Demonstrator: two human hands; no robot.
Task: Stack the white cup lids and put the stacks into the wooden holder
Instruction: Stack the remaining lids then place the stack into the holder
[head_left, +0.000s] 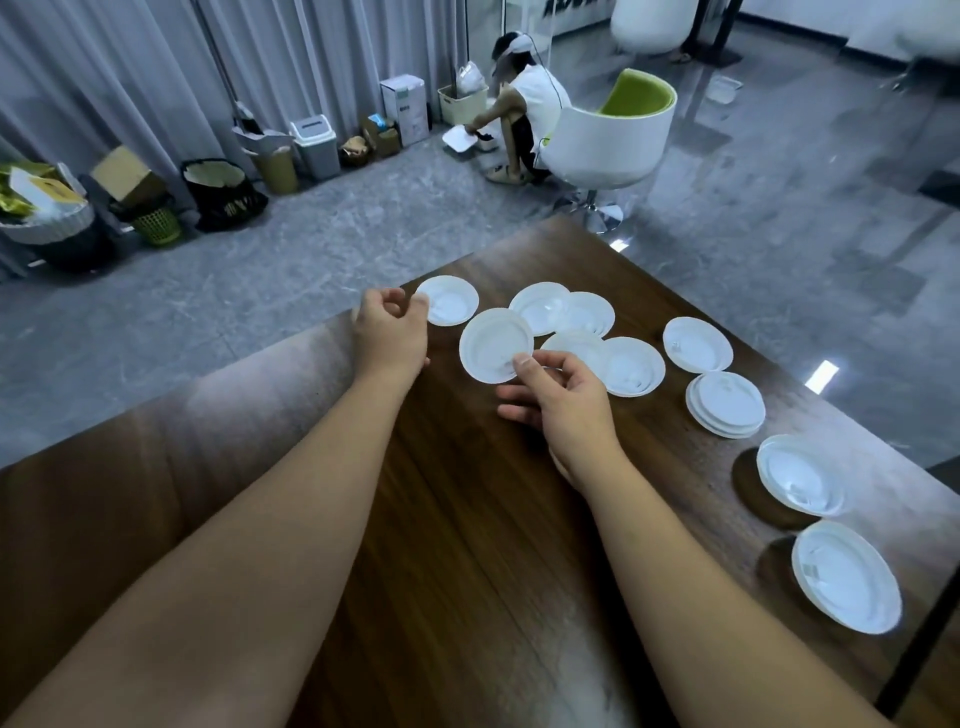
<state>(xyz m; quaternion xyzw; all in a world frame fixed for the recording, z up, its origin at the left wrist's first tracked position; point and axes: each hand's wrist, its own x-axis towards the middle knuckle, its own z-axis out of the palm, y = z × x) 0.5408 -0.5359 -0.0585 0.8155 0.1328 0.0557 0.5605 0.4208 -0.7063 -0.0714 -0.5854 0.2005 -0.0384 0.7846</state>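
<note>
Nearest us, two lid stacks (845, 576) sit at the table's (467, 519) right edge, a third beyond. Our right hand (558, 402) pinches a lid (493, 343); our left hand (389, 330) pinches another's rim (449, 300). Six stay loose; we see no holder.

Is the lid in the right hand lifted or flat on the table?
Lifted: right hand pinches the lid by its near edge, tilted toward the camera.
</note>
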